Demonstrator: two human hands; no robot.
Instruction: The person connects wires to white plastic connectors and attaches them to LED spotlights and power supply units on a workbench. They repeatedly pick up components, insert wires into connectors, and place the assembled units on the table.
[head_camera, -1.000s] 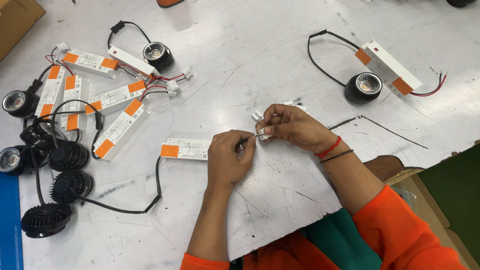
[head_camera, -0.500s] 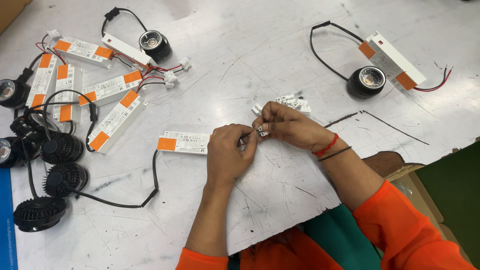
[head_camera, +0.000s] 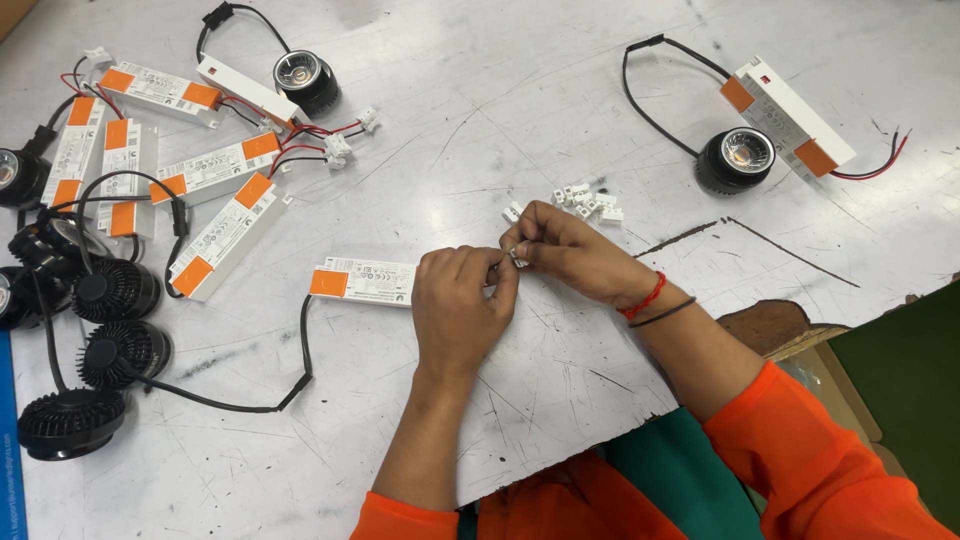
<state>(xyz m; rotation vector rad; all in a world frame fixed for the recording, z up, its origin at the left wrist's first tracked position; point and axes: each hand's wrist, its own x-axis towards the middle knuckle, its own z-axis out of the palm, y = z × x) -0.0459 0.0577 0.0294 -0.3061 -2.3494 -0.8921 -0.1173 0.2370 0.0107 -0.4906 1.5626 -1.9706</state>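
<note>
Fingertips of both your hands meet over a tiny white connector (head_camera: 519, 259), pinched shut on it; most of it is hidden, wires not readable. Your left hand (head_camera: 458, 308) covers the end of the white driver box (head_camera: 362, 281) just left of your fingers. Your right hand (head_camera: 570, 252) sits just below the loose pile of white connectors (head_camera: 585, 199). Bare scratched table (head_camera: 480, 150) lies open above your fingers. Near edge runs close under your wrists. Far left, black heat-sink lamps (head_camera: 115, 350) are partly cut off.
</note>
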